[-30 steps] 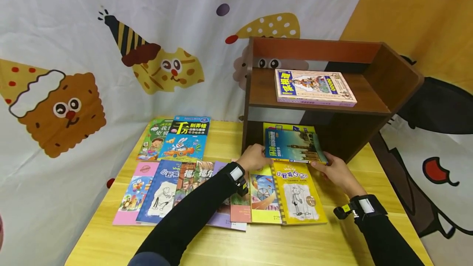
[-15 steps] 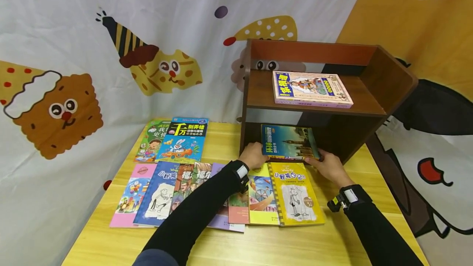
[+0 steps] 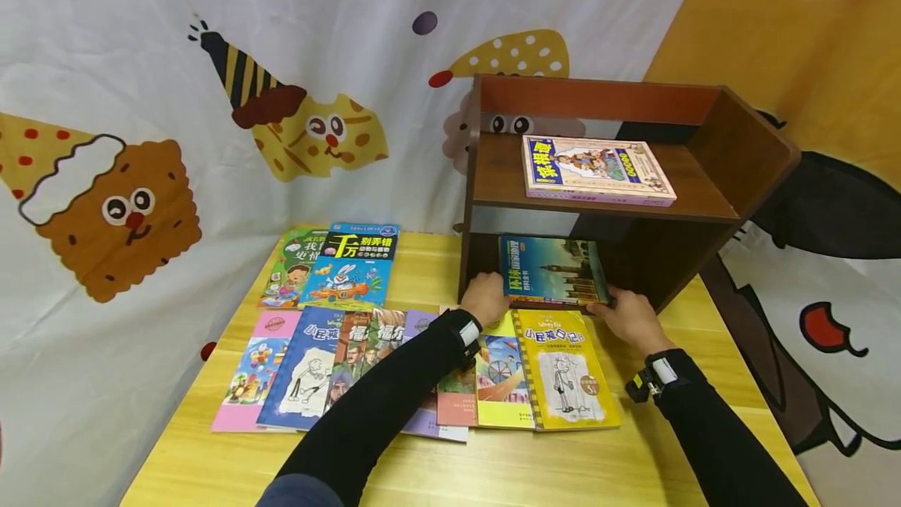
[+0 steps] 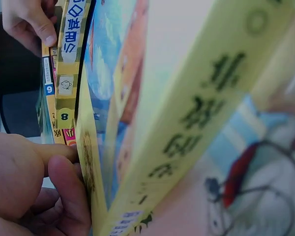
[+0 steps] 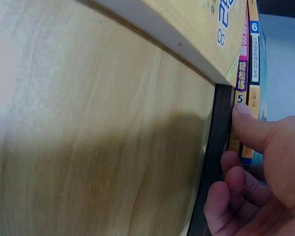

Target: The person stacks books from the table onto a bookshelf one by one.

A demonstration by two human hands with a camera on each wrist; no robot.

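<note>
I see the stack of books (image 3: 552,270), topped by a blue-green cover with a clock tower, lying flat in the lower compartment of the brown bookshelf (image 3: 732,155), its near edge at the shelf's front. From the wrist views I can count several spines in that stack, numbered 5, 6 and 8. My left hand (image 3: 486,297) is at the stack's left near corner; in the left wrist view its fingers are curled against the spines, thumb alongside, holding the edge. My right hand (image 3: 629,317) is at the right near corner; in the right wrist view the thumb presses on the spine ends while the other fingers curl beneath, beside the dark front edge of the shelf base.

Just in front of the stack, touching the shelf's foot, a yellow spiral-edged book (image 3: 566,366) with a cartoon boy lies on the table (image 3: 535,468), overlapping a yellow book with a Ferris wheel (image 3: 501,374). My left forearm crosses a fanned row of books (image 3: 310,366) further left. Behind that row lie a blue rabbit book (image 3: 352,266) and a green one (image 3: 292,266) under it. On the upper shelf a thick book (image 3: 594,169) lies flat. A cartoon-printed cloth (image 3: 211,100) hangs behind.
</note>
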